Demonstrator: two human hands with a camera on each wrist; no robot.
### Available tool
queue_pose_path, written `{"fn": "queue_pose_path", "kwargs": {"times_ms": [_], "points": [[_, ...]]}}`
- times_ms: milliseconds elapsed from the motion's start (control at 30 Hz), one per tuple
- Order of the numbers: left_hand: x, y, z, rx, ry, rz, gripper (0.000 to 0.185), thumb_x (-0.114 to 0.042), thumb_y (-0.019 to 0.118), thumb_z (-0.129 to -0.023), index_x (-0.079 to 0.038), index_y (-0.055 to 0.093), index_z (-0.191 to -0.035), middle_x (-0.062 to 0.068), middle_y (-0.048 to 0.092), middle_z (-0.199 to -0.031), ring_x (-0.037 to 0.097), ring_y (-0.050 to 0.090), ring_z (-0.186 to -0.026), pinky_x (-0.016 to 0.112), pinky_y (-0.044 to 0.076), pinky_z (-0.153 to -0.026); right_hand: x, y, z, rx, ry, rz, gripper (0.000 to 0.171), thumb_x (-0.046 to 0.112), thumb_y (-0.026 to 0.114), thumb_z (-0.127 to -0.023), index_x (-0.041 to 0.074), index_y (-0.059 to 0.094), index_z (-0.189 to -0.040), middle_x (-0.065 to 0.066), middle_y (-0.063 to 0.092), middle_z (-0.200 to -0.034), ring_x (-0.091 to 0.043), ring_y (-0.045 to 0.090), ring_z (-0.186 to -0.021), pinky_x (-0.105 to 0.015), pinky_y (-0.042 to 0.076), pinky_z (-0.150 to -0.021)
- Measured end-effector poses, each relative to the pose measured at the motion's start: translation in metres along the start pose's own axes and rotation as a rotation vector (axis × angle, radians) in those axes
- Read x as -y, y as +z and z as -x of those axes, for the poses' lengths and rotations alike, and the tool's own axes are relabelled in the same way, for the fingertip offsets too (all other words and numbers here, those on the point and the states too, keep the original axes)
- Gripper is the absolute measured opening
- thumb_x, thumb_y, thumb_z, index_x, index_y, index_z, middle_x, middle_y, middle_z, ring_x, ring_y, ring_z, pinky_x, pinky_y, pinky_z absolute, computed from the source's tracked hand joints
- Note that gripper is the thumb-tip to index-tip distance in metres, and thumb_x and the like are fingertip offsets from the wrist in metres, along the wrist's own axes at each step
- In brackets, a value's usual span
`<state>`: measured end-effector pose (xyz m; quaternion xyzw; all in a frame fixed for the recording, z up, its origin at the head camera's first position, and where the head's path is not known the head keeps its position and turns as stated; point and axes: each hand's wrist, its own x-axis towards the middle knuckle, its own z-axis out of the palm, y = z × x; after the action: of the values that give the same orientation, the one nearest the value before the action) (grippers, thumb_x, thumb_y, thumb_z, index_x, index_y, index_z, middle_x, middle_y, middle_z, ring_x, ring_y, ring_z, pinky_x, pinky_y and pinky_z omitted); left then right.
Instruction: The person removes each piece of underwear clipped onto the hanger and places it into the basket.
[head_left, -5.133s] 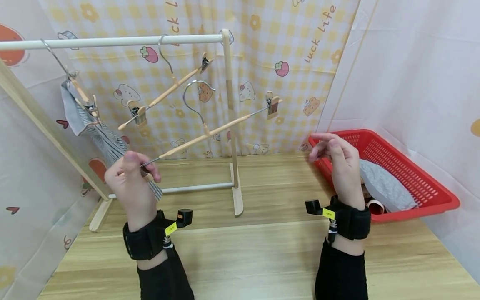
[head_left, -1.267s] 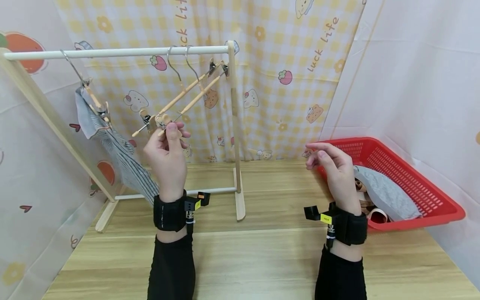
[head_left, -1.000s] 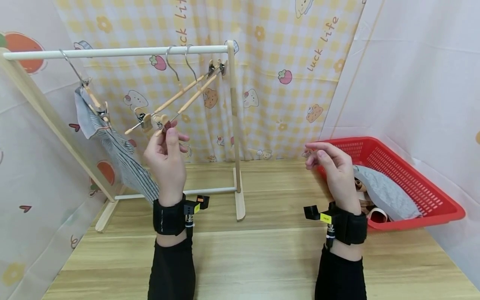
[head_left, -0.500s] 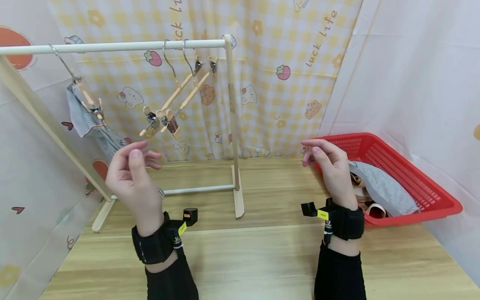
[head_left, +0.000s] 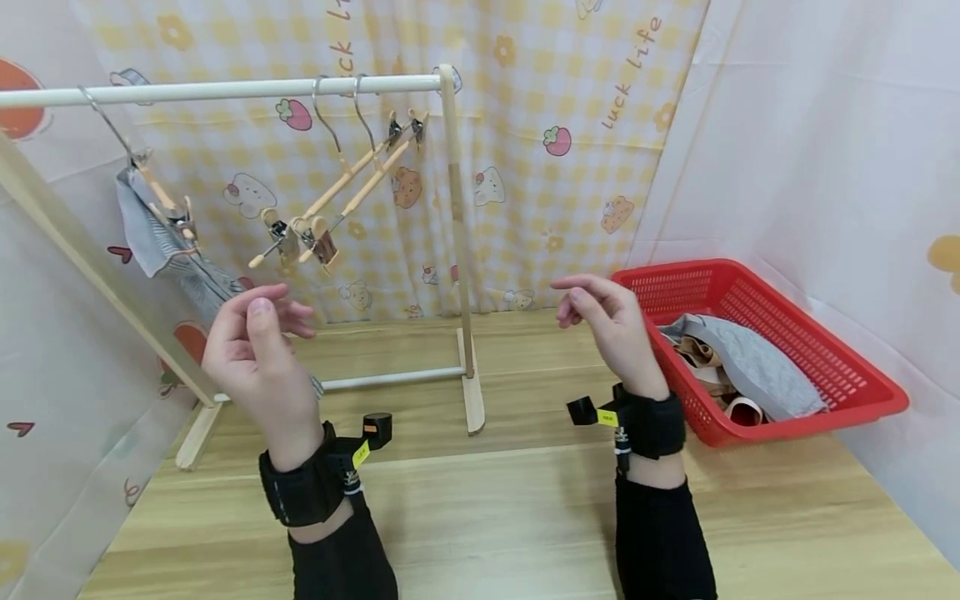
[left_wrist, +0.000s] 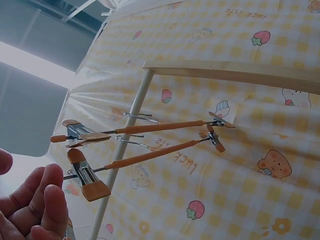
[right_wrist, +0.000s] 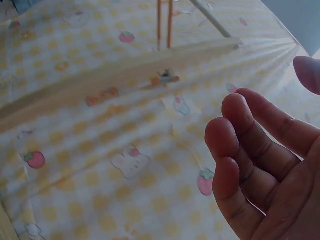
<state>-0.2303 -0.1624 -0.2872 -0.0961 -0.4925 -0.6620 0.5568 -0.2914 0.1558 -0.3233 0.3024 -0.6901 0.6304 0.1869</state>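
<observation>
My left hand (head_left: 262,358) is raised in front of the clothes rack with loosely bent fingers and holds nothing. Just beyond its fingertips, two bare wooden clip hangers, a nearer one (head_left: 375,179) and a farther one (head_left: 330,193), hang side by side from the white rail (head_left: 225,90). The left wrist view shows the nearer hanger's clip (left_wrist: 89,175) close by the fingers. Farther left, a third hanger (head_left: 161,183) carries a grey striped garment (head_left: 153,233), partly hidden behind the left hand. My right hand (head_left: 611,333), also relaxed and bare of any object, hovers left of the red basket (head_left: 862,408).
Inside the basket lie a grey cloth (head_left: 765,367) and several brown and pale rolled items (head_left: 701,354). The rack's right upright (head_left: 459,233) and its foot (head_left: 471,400) stand between the hands. A patterned curtain (head_left: 555,75) closes off the back of the wooden table (head_left: 517,517).
The nearer hanger, earlier gripped by its clip in my left hand, now hangs on the rail. My left hand let go and drew back down-left; my right hand shifted left, away from the basket.
</observation>
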Motion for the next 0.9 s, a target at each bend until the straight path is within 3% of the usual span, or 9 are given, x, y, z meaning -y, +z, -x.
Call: {"fn": "queue_pose_path", "kwargs": {"times_ms": [300, 500, 667, 767, 833, 900], "points": [[-0.002, -0.001, -0.003, -0.027, 0.017, 0.025, 0.024, -0.002, 0.050, -0.094, 0.013, 0.067, -0.085, 0.012, 0.064, -0.067, 0.018, 0.060, -0.056, 0.023, 0.044, -0.051, -0.009, 0.047, -0.054, 0.148, 0.078, 0.044, 0.028, 0.015, 0.053, -0.103, -0.005, 0.065, -0.118, -0.017, 0.064, -0.091, -0.022, 0.060, -0.081, -0.033, 0.052, -0.076], [-0.003, -0.004, -0.003, -0.032, 0.010, 0.016, 0.025, -0.001, 0.050, -0.094, 0.012, 0.067, -0.084, 0.011, 0.065, -0.066, 0.016, 0.059, -0.055, 0.021, 0.041, -0.049, -0.014, 0.083, -0.084, 0.065, 0.129, 0.131, 0.045, 0.019, 0.061, -0.098, 0.001, 0.051, -0.138, -0.016, 0.057, -0.115, -0.024, 0.057, -0.097, -0.033, 0.048, -0.086], [-0.008, -0.003, -0.004, -0.038, 0.016, 0.013, 0.024, 0.000, 0.048, -0.093, 0.010, 0.068, -0.083, 0.009, 0.065, -0.067, 0.015, 0.059, -0.055, 0.021, 0.042, -0.050, -0.022, 0.110, -0.107, -0.012, 0.230, 0.038, 0.067, 0.024, 0.069, -0.093, 0.009, 0.035, -0.149, -0.012, 0.046, -0.124, -0.022, 0.051, -0.107, -0.032, 0.046, -0.090], [-0.012, -0.004, -0.003, -0.042, 0.023, 0.001, 0.024, 0.000, 0.048, -0.093, 0.009, 0.068, -0.083, 0.009, 0.065, -0.067, 0.014, 0.059, -0.055, 0.020, 0.042, -0.050, -0.027, 0.123, -0.116, -0.047, 0.253, -0.060, 0.059, 0.022, 0.069, -0.094, 0.009, 0.039, -0.143, -0.007, 0.052, -0.113, -0.020, 0.054, -0.097, -0.030, 0.051, -0.074], [-0.014, -0.004, -0.002, -0.044, 0.025, -0.010, 0.025, -0.001, 0.048, -0.093, 0.009, 0.068, -0.083, 0.008, 0.065, -0.067, 0.014, 0.059, -0.054, 0.020, 0.040, -0.050, -0.031, 0.132, -0.121, -0.080, 0.238, -0.103, 0.035, 0.020, 0.064, -0.098, 0.006, 0.051, -0.127, -0.005, 0.057, -0.091, -0.020, 0.057, -0.078, -0.028, 0.048, -0.056], [-0.015, -0.005, -0.002, -0.044, 0.026, -0.014, 0.024, -0.001, 0.048, -0.093, 0.009, 0.068, -0.083, 0.008, 0.065, -0.067, 0.014, 0.059, -0.055, 0.020, 0.040, -0.050, -0.035, 0.139, -0.125, -0.122, 0.203, -0.107, 0.015, 0.019, 0.057, -0.102, 0.004, 0.055, -0.103, -0.003, 0.051, -0.066, -0.018, 0.050, -0.055, -0.026, 0.040, -0.045]]}}
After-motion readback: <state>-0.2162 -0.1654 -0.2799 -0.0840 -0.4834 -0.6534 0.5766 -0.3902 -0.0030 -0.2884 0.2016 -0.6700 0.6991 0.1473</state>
